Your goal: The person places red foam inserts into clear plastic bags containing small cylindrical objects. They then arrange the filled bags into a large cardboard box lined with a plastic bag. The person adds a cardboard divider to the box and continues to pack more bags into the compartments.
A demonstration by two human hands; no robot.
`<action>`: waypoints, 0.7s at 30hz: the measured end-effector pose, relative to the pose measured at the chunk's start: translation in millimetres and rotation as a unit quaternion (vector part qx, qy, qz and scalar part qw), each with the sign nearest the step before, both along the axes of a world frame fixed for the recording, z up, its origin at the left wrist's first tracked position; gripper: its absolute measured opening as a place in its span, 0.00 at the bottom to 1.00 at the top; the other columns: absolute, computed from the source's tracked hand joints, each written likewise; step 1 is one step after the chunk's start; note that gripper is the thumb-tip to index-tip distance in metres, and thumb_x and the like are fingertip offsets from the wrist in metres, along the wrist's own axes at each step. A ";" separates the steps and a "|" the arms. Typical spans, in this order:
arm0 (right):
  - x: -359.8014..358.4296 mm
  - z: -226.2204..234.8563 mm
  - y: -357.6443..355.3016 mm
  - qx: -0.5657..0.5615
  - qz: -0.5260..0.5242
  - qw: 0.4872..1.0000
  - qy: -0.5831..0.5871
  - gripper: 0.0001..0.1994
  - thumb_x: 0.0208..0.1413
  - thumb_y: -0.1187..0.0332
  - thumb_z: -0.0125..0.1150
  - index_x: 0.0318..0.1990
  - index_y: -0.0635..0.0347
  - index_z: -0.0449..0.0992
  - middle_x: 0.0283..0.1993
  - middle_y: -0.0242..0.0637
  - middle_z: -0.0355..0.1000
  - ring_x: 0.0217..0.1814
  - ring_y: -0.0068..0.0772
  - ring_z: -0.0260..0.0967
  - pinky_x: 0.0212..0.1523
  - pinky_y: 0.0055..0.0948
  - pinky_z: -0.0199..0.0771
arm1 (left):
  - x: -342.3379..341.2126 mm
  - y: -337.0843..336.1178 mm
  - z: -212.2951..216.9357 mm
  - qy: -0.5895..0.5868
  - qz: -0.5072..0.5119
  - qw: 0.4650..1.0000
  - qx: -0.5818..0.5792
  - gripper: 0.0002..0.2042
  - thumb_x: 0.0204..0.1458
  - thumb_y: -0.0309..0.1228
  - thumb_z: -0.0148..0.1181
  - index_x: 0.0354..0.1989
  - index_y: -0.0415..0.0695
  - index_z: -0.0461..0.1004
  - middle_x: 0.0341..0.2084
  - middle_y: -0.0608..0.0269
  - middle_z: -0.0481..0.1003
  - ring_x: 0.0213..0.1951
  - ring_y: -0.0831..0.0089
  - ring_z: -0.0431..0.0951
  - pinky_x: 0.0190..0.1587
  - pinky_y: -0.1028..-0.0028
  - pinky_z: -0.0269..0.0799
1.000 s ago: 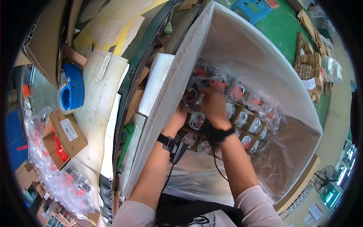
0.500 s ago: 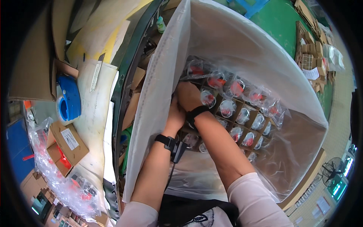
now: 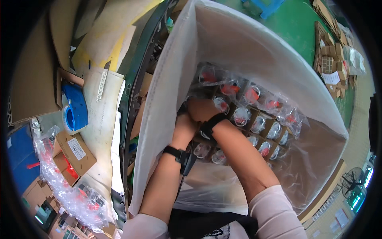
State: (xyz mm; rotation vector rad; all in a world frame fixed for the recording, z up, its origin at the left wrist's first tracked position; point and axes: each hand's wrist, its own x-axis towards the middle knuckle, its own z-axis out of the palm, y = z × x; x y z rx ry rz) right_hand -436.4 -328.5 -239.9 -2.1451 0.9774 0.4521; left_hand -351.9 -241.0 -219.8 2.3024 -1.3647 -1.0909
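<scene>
Reaching In Among Film-Wrapped Pieces (image 3: 241, 116)

Has left hand (image 3: 185, 125) and right hand (image 3: 201, 110) close together; cannot tell whether spread or pinching; looks crinkled, round and pale-rimmed in nearer cardboard cells (image 3: 252, 112), redder in the far row; ends against cloudy plastic liner (image 3: 246, 44).

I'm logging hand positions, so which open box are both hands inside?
The large plastic-lined box: the left hand and right hand are down in it, beside bagged items. The small labelled box at left holds no hand.
</scene>
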 end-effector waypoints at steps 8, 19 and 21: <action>-32.3 -14.3 5.6 -0.088 -0.140 0.934 -0.318 0.09 0.51 0.68 0.56 0.33 0.67 0.75 0.28 0.50 0.76 0.34 0.45 0.78 0.31 0.43 0.75 | -7.5 -32.2 41.0 -0.007 0.075 0.995 -0.060 0.22 0.58 0.32 0.48 0.62 0.41 0.62 0.35 0.41 0.76 0.38 0.48 0.77 0.42 0.60 0.72; -53.8 33.6 -44.0 -0.133 -0.316 0.906 -0.246 0.05 0.43 0.74 0.58 0.28 0.64 0.76 0.30 0.49 0.75 0.34 0.46 0.76 0.34 0.40 0.74 | -17.1 -77.4 6.3 0.338 0.291 0.893 -0.065 0.16 0.58 0.38 0.57 0.48 0.40 0.68 0.29 0.62 0.73 0.31 0.74 0.73 0.36 0.72 0.70; -58.1 50.9 -39.9 -0.159 -0.215 0.953 -0.140 0.05 0.43 0.73 0.59 0.29 0.62 0.77 0.32 0.50 0.75 0.37 0.50 0.75 0.38 0.43 0.74 | -12.1 -79.6 -6.7 0.242 0.272 0.931 -0.022 0.14 0.59 0.39 0.56 0.44 0.42 0.69 0.29 0.64 0.73 0.30 0.78 0.71 0.33 0.74 0.69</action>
